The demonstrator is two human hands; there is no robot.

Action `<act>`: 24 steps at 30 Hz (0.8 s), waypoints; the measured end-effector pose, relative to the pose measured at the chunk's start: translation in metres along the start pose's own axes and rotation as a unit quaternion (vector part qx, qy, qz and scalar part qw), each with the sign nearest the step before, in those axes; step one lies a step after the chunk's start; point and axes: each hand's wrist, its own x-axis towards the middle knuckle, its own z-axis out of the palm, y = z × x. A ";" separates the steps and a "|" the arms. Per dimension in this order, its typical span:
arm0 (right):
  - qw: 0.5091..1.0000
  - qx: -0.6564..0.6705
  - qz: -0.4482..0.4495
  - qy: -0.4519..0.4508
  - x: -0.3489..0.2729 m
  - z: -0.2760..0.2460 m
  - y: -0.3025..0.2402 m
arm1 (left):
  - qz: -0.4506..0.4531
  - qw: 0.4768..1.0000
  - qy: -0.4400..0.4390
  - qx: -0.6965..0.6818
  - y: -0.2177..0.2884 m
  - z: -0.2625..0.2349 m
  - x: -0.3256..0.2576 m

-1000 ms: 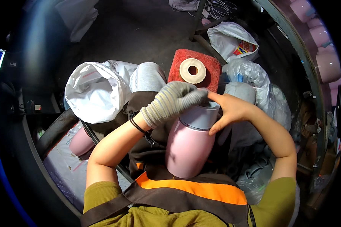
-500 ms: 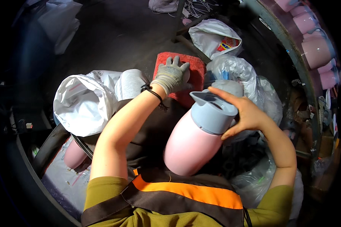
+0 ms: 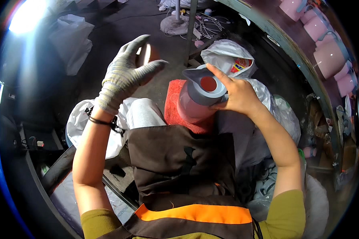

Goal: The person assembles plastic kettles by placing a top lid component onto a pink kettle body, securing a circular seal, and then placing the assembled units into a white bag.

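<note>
My right hand (image 3: 241,93) has its thumb and fingers around the grey-blue collar of a pink vacuum jug (image 3: 193,105). The jug is tilted with its spouted mouth facing up toward me, and a reddish colour shows through the round opening. Its lower part is over a red towelling pad (image 3: 172,105); whether it rests on it I cannot tell. Raised at the left, well apart from the jug, my gloved left hand (image 3: 125,71) grips a small round piece (image 3: 148,55), brownish with a pale edge, partly hidden by the fingers.
A white bag (image 3: 81,119) is left of my knee. Another open white bag (image 3: 227,55) and clear plastic bags (image 3: 283,115) lie to the right. Several pink jugs (image 3: 331,55) line a shelf at the upper right. A metal post (image 3: 191,32) and tangled cables (image 3: 211,30) are ahead.
My left hand has lifted off the red pad and moved up and left, with the round piece in it. My right hand has carried the jug from my lap forward over the pad.
</note>
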 end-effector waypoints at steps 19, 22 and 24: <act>0.979 0.059 0.184 -0.068 -0.064 0.005 0.039 | 0.244 0.931 -0.091 0.255 0.082 0.075 0.000; 0.985 0.005 0.174 0.000 -0.059 0.008 0.026 | 0.262 0.931 -0.096 0.235 0.084 0.072 0.003; 0.985 0.026 0.169 -0.007 -0.053 0.015 0.029 | 0.230 0.940 -0.138 0.211 0.102 0.057 0.006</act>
